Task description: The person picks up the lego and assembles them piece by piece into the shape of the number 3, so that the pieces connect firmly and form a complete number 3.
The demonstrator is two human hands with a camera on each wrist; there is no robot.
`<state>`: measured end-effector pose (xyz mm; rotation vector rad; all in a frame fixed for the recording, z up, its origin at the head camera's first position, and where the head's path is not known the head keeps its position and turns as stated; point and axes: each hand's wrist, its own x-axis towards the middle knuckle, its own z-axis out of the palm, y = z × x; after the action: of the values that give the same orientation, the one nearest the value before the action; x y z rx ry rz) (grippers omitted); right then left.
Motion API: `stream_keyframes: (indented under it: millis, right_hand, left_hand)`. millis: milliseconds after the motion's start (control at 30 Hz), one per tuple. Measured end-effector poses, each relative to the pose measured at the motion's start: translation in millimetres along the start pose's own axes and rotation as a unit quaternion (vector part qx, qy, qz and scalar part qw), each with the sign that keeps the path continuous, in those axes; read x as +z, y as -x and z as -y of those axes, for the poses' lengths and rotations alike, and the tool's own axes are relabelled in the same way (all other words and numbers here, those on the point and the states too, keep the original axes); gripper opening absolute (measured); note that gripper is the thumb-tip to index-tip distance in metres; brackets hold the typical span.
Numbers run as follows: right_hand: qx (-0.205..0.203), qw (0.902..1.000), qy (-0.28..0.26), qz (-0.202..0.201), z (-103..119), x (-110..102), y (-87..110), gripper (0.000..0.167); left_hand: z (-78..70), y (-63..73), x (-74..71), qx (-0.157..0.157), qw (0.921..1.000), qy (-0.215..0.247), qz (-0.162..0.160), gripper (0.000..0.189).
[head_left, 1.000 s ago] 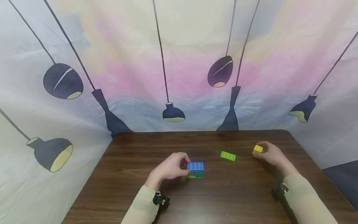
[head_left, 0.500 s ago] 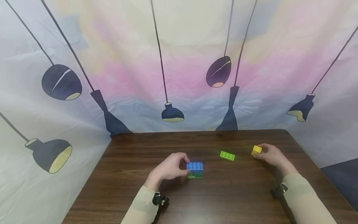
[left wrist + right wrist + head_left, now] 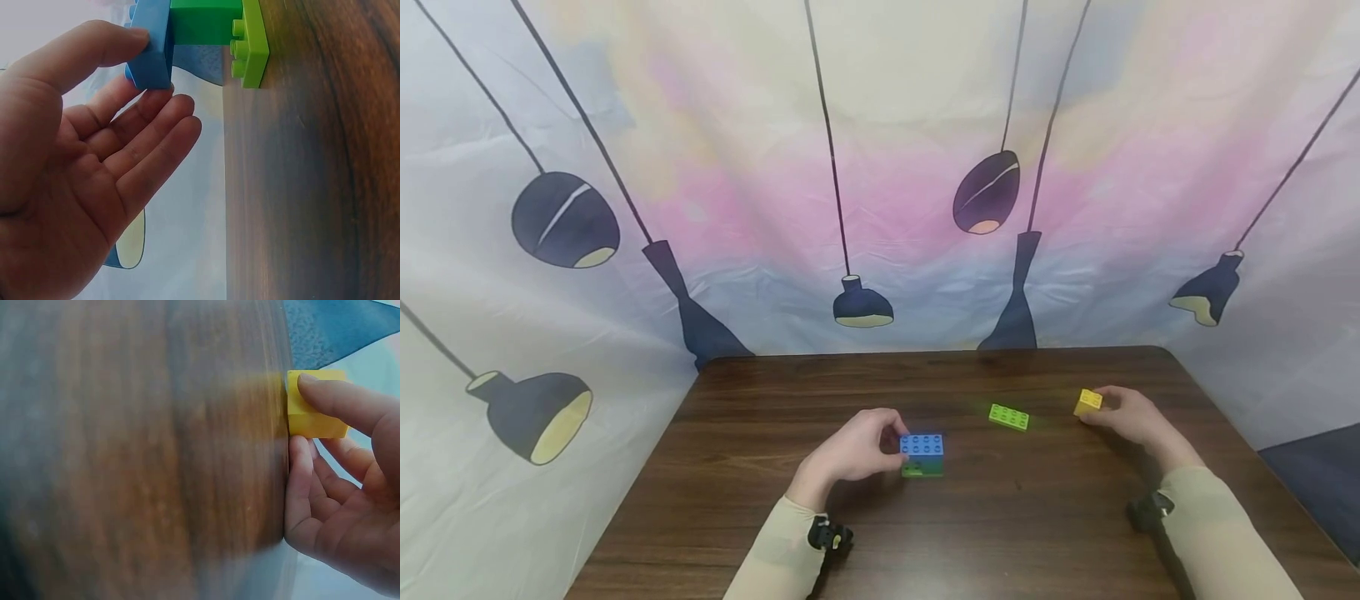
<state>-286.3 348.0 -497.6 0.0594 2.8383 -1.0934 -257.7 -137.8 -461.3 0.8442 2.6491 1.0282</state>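
Observation:
My left hand [image 3: 857, 446] pinches the left end of a blue toy brick [image 3: 922, 445], thumb on the near side and fingers behind. That blue brick tops a small stack: in the left wrist view a darker green brick [image 3: 206, 22] sits under it, above a flat lime green brick [image 3: 255, 47] on the table. Farther right, my right hand [image 3: 1131, 417] holds a small yellow brick [image 3: 1087, 402] between thumb and fingers. In the right wrist view the yellow brick stands against the tabletop, its far side hidden by the thumb and fingers.
A second flat lime green brick [image 3: 1009, 417] lies on the dark wooden table [image 3: 970, 533] between the two hands, nearer the yellow brick. Behind the table's back edge hangs a cloth [image 3: 910, 217] printed with lamps.
The view has shifted slightly. Both hands keep their holds on the blue and yellow bricks, and the stack and the loose lime brick stay in place.

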Motion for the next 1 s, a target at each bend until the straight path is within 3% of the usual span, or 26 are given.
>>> stream_keyframes:
  millis: [1000]
  right_hand:
    - [0.008, 0.9999, 0.000, -0.011, 7, 0, 6.4, 0.083]
  left_hand:
    - [1.7, -0.8, 0.3, 0.006, 1.0000, -0.002, 0.001, 0.024]
